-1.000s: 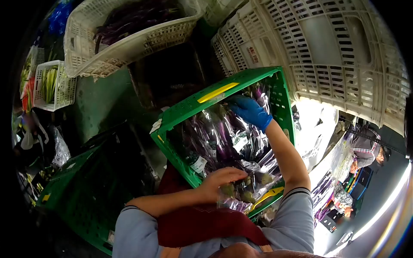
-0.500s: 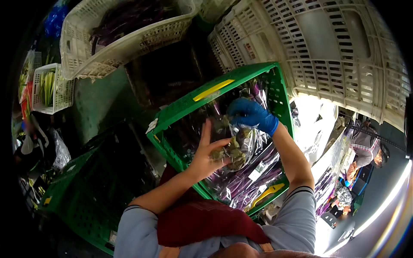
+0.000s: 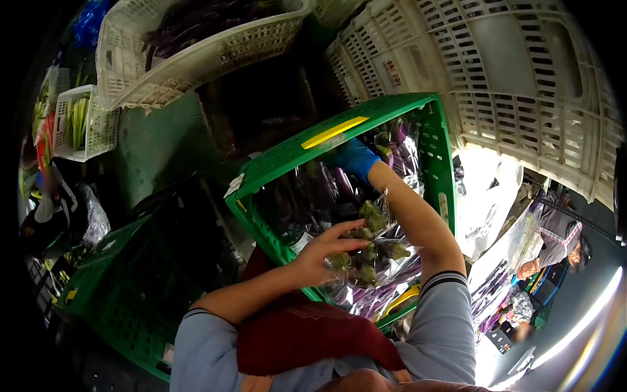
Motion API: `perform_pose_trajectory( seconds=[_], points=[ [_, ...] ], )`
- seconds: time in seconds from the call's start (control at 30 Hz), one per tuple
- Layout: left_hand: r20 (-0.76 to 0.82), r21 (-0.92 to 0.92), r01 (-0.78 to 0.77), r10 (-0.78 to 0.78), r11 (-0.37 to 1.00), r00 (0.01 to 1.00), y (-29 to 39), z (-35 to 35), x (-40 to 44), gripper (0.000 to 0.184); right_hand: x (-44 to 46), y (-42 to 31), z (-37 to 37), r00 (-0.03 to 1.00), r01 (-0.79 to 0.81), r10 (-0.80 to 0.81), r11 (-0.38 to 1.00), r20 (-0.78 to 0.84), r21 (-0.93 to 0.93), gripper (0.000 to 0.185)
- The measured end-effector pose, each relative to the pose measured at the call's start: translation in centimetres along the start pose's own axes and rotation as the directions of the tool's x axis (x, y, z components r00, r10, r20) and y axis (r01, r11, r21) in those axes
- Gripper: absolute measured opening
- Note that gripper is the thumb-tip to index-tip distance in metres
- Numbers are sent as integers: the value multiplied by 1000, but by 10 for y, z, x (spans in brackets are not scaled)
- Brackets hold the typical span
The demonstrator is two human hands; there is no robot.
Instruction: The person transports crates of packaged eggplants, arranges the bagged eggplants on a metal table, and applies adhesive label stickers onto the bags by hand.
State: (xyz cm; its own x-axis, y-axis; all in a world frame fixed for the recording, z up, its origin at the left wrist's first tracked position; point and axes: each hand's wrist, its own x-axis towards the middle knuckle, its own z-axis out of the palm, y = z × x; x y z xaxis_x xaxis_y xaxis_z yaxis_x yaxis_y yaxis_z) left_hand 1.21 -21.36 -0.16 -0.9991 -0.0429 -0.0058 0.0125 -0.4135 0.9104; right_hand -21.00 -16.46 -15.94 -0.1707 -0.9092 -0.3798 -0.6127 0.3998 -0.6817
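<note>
A green plastic crate point(image 3: 261, 171) stands tilted in front of me, filled with long purple eggplants point(image 3: 336, 186) in clear plastic bags. My left hand point(image 3: 320, 258), bare, grips the green stem ends of bagged eggplants point(image 3: 369, 264) at the crate's near side, its fingers curved over the clear film. Wearing a blue glove, my right hand point(image 3: 354, 159) reaches into the crate's far side beneath the rim. Its fingers are hidden there, so what they touch does not show. More bagged eggplants point(image 3: 398, 144) lie to the right of the glove.
A white basket point(image 3: 215, 62) of eggplants stands beyond the crate. Large white baskets point(image 3: 483, 72) rise at the right. Another green crate point(image 3: 117, 287) is at the left, with a small basket point(image 3: 104, 130) of green stalks farther off. A person point(image 3: 555, 232) is at the far right.
My right hand has gone from the stem ends to deeper under the crate's far rim. My left hand has drawn slightly nearer to me with the bagged eggplants.
</note>
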Motion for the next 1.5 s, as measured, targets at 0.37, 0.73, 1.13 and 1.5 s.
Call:
perform_pose_trajectory(
  seconds=[0.37, 0.73, 1.13, 1.5],
  points=[
    [4, 5, -20, 20, 1000, 1000, -8, -2, -7, 60, -52, -78, -54, 978, -185, 190, 981, -83, 66, 36],
    [100, -74, -35, 42, 997, 994, -2, 0, -6, 55, -104, -107, -79, 996, 10, -17, 996, -83, -92, 29],
    [98, -24, -72, 74, 997, 992, -14, 2, -11, 47, -59, -61, -39, 961, -28, 21, 999, -276, -21, 34],
    [89, -22, -65, 67, 998, 994, -16, -2, -20, 57, -2, -25, 12, 849, 87, 524, -264, 67, 961, 24]
  ],
)
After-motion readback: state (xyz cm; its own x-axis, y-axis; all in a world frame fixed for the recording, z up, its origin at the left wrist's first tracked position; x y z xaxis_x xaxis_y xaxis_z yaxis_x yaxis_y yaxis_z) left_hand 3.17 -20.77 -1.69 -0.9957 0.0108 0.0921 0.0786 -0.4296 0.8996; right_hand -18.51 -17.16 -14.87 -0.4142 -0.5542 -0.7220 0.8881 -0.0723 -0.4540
